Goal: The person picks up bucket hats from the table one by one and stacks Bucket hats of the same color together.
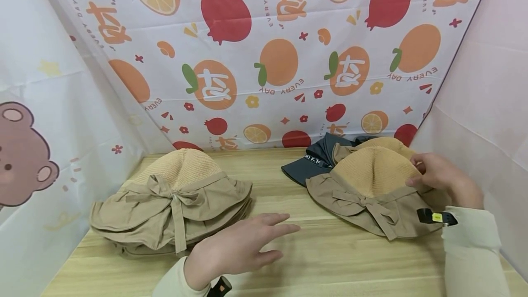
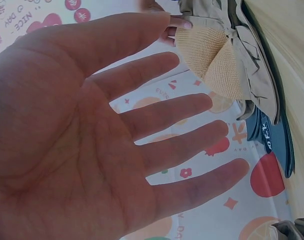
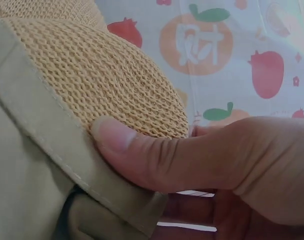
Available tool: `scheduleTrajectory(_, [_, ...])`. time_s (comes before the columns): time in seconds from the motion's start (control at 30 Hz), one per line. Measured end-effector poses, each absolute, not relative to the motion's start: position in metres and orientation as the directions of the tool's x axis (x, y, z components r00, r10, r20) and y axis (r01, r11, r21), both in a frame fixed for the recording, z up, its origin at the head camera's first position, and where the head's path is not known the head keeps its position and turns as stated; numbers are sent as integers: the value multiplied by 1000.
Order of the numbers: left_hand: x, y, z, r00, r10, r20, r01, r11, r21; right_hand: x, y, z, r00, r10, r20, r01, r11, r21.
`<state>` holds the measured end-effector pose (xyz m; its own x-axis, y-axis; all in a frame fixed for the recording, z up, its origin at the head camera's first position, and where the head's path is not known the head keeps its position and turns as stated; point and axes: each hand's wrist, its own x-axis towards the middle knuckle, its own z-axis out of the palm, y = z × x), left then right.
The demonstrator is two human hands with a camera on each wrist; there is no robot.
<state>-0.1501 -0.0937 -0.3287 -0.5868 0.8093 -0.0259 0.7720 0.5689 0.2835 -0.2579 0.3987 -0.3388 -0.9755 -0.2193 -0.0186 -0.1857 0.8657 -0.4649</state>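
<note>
At the right of the table, a hat with a straw crown and khaki bow brim lies over another straw hat and dark caps. My right hand holds its right side; in the right wrist view the thumb presses where straw crown meets fabric band. My left hand hovers over the table with fingers spread, holding nothing, its palm filling the left wrist view. Left of it sits a stack of similar khaki-brimmed straw hats.
The wooden table is backed by a hanging fruit-print cloth. Pale cloth walls stand at the left and right, the left one with a bear print.
</note>
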Motion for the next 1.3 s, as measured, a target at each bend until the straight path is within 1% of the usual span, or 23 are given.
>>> scheduleTrajectory(0.23, [-151,-96,-327,-600,799,-30,759,581,295,-254,391,-335,-956,-289,58,-278,817,-506])
scheduleTrajectory(0.43, [-152,-98,-325,-611,792,-12,757,589,284,-245,380,-325,-932,-323,166,-362,805,-469])
scheduleTrajectory(0.57, [-153,-99,-324,-616,788,-7,756,593,276,-235,371,-316,-919,-325,221,-392,805,-446])
scheduleTrajectory(0.73, [-153,-100,-323,-622,783,-1,752,598,278,-224,358,-308,-879,-362,311,-465,797,-387])
scheduleTrajectory(0.83, [-153,-102,-324,-616,787,40,767,587,259,-220,348,-305,-831,-407,380,-534,774,-339])
scheduleTrajectory(0.93, [-155,-103,-326,-592,797,121,798,557,231,-218,337,-302,-777,-456,435,-605,732,-313])
scheduleTrajectory(1.03, [-158,-103,-328,-567,795,217,822,528,212,-216,326,-300,-744,-493,450,-649,694,-312])
scheduleTrajectory(1.1, [-160,-103,-329,-564,780,270,825,530,194,-215,318,-298,-734,-508,452,-663,681,-310])
scheduleTrajectory(1.2, [-161,-103,-329,-608,737,295,792,584,175,-215,310,-298,-723,-526,448,-680,654,-331])
scheduleTrajectory(1.3, [-161,-103,-328,-658,699,278,751,638,173,-214,302,-298,-718,-535,446,-692,620,-370])
